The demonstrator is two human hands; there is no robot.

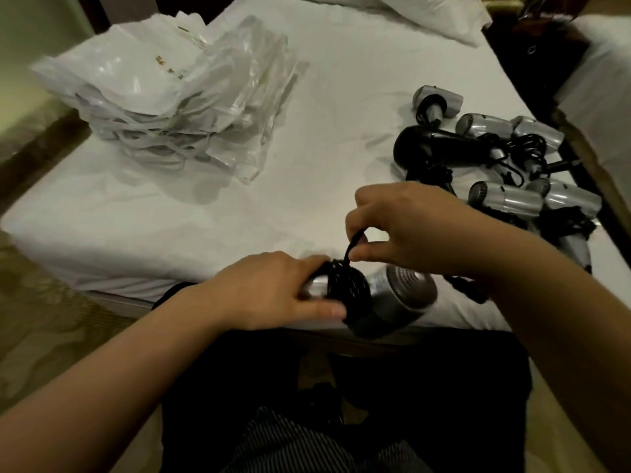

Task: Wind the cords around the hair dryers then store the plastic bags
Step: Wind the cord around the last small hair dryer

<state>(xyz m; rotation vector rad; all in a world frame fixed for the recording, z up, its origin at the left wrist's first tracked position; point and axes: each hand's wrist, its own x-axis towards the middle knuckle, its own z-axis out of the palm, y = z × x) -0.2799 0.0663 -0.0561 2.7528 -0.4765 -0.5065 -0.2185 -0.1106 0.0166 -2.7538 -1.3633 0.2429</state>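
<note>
A silver hair dryer lies at the near edge of the white bed. Its black cord is coiled round the handle. My left hand grips the handle end beside the coil. Just above the coil, my right hand pinches a loop of the same cord, pulled taut. A heap of white and clear plastic bags sits at the far left of the bed. Several more silver dryers and a black one lie in a pile to the right, cords tangled among them.
A white pillow lies at the head of the bed. Dark wooden furniture stands along the bed's right side. Patterned carpet covers the floor at the left. My dark-clothed legs press against the bed's near edge.
</note>
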